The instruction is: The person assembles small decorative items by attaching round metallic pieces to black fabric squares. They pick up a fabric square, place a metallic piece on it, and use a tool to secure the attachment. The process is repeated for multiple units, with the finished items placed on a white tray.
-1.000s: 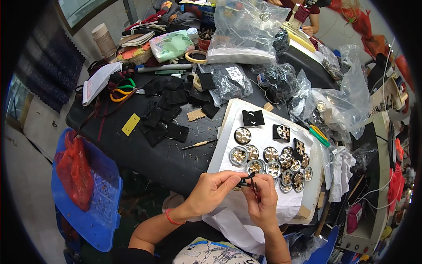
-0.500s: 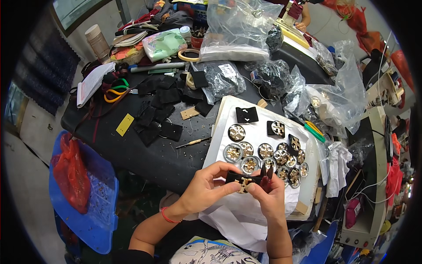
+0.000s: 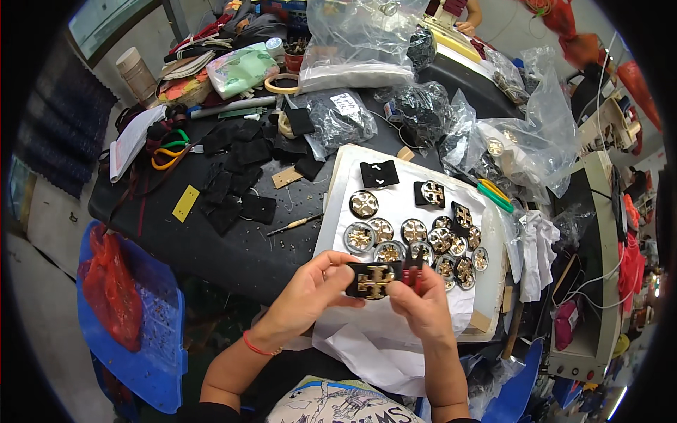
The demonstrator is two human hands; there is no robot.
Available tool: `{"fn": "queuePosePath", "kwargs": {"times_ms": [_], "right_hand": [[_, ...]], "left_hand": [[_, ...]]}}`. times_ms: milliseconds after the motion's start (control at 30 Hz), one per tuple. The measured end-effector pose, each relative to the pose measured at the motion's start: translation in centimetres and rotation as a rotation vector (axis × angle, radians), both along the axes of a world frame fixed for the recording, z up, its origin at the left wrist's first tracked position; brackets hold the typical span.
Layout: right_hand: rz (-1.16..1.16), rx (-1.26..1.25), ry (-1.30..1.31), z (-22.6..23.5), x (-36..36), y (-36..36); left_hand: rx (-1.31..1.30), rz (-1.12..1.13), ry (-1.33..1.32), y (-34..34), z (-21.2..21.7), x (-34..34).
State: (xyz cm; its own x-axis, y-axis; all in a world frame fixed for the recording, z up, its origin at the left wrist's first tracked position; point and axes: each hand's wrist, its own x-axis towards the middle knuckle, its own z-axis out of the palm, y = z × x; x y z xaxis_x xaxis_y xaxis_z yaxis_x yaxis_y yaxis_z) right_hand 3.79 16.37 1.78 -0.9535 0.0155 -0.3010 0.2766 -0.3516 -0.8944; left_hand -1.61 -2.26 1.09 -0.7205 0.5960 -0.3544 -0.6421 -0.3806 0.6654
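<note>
My left hand and my right hand together hold a black square patch with a gold cross-shaped emblem above the near edge of a white board. My right fingers also pinch a small dark red tool against the patch's right side. Just beyond my hands, several round gold-and-silver emblems lie in rows on the board. Two more black patches rest at the board's far end.
Loose black fabric pieces and an awl lie on the dark table left of the board. Clear plastic bags pile up behind and to the right. A blue crate holding a red bag sits at the lower left. Orange-handled scissors lie far left.
My hands turned the patch so its gold emblem now faces up and lifted it slightly nearer to me. The items on the board stayed put.
</note>
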Motion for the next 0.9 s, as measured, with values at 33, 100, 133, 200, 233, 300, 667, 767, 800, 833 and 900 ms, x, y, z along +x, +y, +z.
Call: {"fn": "queuePosePath", "kwargs": {"times_ms": [33, 100, 133, 200, 233, 300, 667, 767, 800, 833, 900], "right_hand": [[0.017, -0.03, 0.029, -0.1, -0.1, 0.6], [0.115, 0.192, 0.219, -0.8, -0.1, 1.2], [0.139, 0.271, 0.303, -1.0, -0.5, 1.1], [0.073, 0.211, 0.109, -0.2, -0.3, 1.0], [0.071, 0.154, 0.089, -0.8, 0.0, 1.8], [0.015, 0.36, 0.112, 0.6, -0.5, -0.1], [0.191, 0.759, 0.286, 0.1, -1.6, 0.3], [0.224, 0.94, 0.421, 0.6, -1.3, -0.4], [0.207, 1.022, 0.499, 0.5, -0.8, -1.2], [0.187, 1.101, 0.577, 0.5, -0.4, -1.6], [0.207, 1.087, 0.595, 0.9, -0.4, -1.3]], "left_hand": [[0.115, -0.137, -0.107, -0.4, 0.0, -0.2], [0.247, -0.32, -0.252, -1.2, 0.0, -0.3], [0.265, -0.368, -0.291, -1.3, 0.0, -0.1], [0.056, -0.191, 0.009, -0.5, -0.1, 0.4], [-0.051, -0.101, 0.157, -0.1, -0.2, 0.7], [-0.135, 0.035, 0.273, 0.9, -0.7, 1.3], [-0.28, -0.106, 0.266, -0.8, -0.1, 1.5], [-0.549, -0.049, 0.571, -0.3, -0.2, 2.3], [-0.589, -0.012, 0.652, -0.1, -1.0, 2.2], [-0.631, 0.023, 0.733, 0.1, -1.4, 2.2], [-0.451, -0.027, 0.49, -0.5, -1.4, 1.9]]}}
